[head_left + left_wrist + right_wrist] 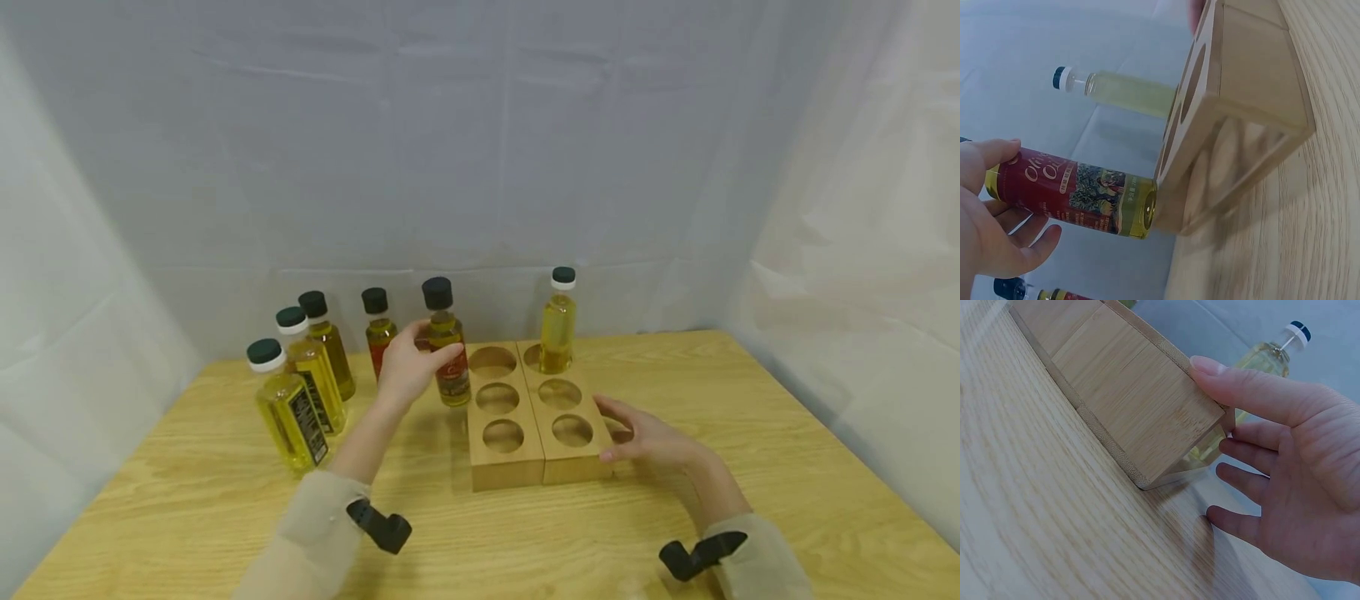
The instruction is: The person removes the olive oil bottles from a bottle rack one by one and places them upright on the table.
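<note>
My left hand (408, 367) grips a dark-capped olive oil bottle (453, 379) with a red label. In the left wrist view that bottle (1079, 190) is held by its upper part, its base beside the wooden rack (1260, 69). The rack (506, 475) is two blocks side by side with round holes. A green-capped bottle of pale oil (557, 333) stands in the far right hole. My right hand (652, 437) is at the rack's right front corner. In the right wrist view its thumb (1210, 365) touches the rack's edge, with the other fingers extended beside the open side.
Left of the rack stands another red-labelled bottle (380, 333), partly behind my left hand. Further left are a dark-capped bottle (333, 354) and two green-capped bottles, one behind (318, 379) and one nearer (288, 421). White sheeting (480, 167) hangs behind the wooden table (420, 542).
</note>
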Demonstrator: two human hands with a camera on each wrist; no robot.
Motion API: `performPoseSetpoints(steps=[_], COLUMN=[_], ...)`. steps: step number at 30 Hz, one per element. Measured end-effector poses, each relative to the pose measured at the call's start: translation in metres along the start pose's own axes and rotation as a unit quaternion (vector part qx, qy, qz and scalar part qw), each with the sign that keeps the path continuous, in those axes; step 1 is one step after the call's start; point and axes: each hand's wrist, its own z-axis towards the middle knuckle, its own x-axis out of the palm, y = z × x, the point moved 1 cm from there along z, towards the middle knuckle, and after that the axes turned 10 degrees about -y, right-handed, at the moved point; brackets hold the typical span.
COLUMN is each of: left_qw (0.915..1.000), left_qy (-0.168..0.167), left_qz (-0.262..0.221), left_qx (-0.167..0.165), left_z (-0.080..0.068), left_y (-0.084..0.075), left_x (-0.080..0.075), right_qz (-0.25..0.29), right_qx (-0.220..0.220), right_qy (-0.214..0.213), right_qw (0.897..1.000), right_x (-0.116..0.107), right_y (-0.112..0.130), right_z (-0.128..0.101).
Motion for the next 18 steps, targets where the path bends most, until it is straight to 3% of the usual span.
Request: performPoseSetpoints(steps=[18], left_qw=[0.9996], left_qy=[0.0], left_qz=[0.01], left_qx=[-0.027], left_z=[0.0], left_y=[0.028], left_x=[-0.027], right_qz=[0.001], right_qx=[0.002], right_qy=[0.0], right_qw=[1.0], right_x=[0.0], right_y=[-0.001], right_z=[0.0])
